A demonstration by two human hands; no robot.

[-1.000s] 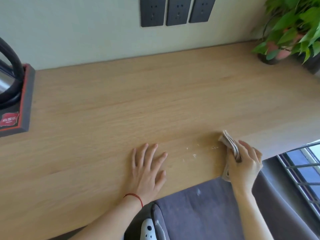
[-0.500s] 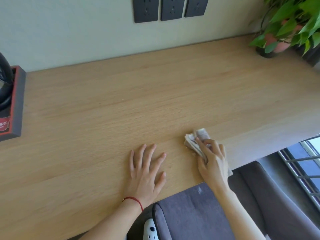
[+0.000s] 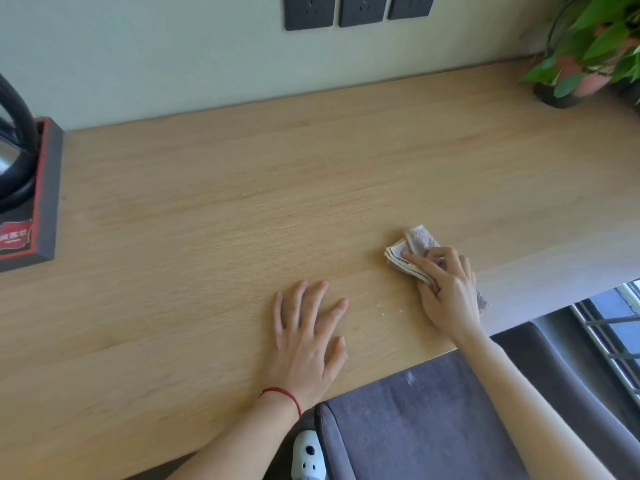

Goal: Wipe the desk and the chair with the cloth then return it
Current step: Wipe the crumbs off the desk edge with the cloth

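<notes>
A folded grey-beige cloth point(image 3: 412, 245) lies pressed on the light wooden desk point(image 3: 242, 202), near its front edge at the right. My right hand point(image 3: 446, 289) grips the cloth from above, fingers curled over it. My left hand point(image 3: 308, 334) rests flat on the desk to the left of it, fingers spread, holding nothing, a red string on the wrist. A few pale crumbs point(image 3: 382, 308) lie on the wood between the two hands. The grey upholstered chair point(image 3: 415, 417) sits below the desk's front edge.
A black tray with a kettle point(image 3: 24, 188) stands at the desk's left edge. A potted green plant point(image 3: 588, 53) is at the back right corner. Three dark wall sockets point(image 3: 360, 8) sit above the desk. A window rail point(image 3: 609, 344) is at the right.
My right hand has swept the cloth leftward from the desk's front edge, then slid it a little farther from me onto the surface. Fewer crumbs show. My left hand has stayed flat in place.
</notes>
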